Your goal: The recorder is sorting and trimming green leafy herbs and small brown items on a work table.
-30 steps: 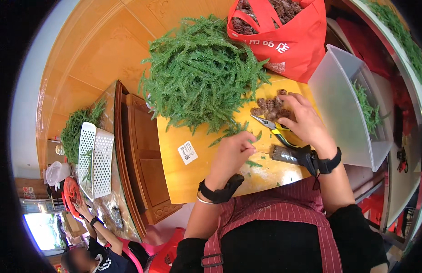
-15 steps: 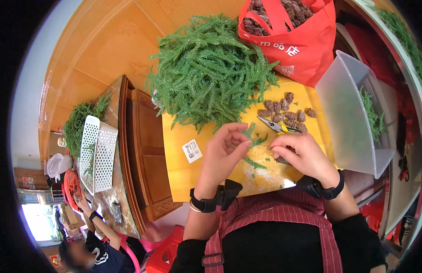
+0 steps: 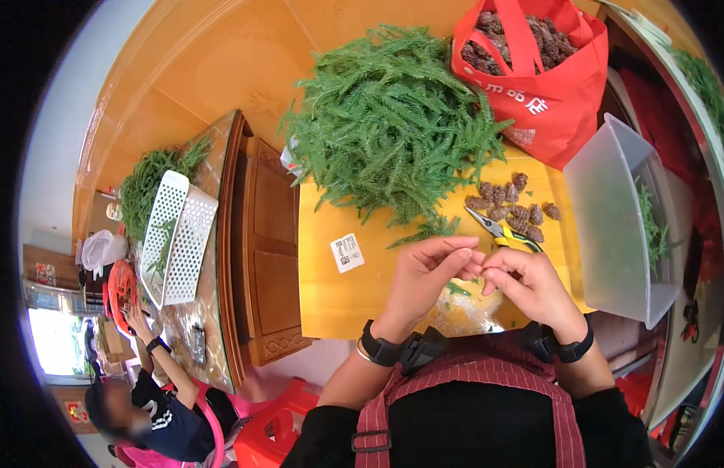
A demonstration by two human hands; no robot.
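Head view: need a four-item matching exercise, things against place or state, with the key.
1. Bushy green sprig pile
2. Yellow-and-black metal pliers
3. Red fabric bag with handles
4. Translucent plastic bin

A. By the right side of the yellow tabletop, green sprigs inside
B. Filled with brown cones
C. Lying beside the loose brown cones
D. Heaped left of the bag

Pairs: 1-D; 2-C; 3-B; 4-A

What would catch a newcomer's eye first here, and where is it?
Probably the big heap of green sprigs, piled on the far side of the yellow tabletop. Just right of it is a bright red bag full of brown cones. Nearer, the left hand and right hand are close together by the yellow-and-black pliers.
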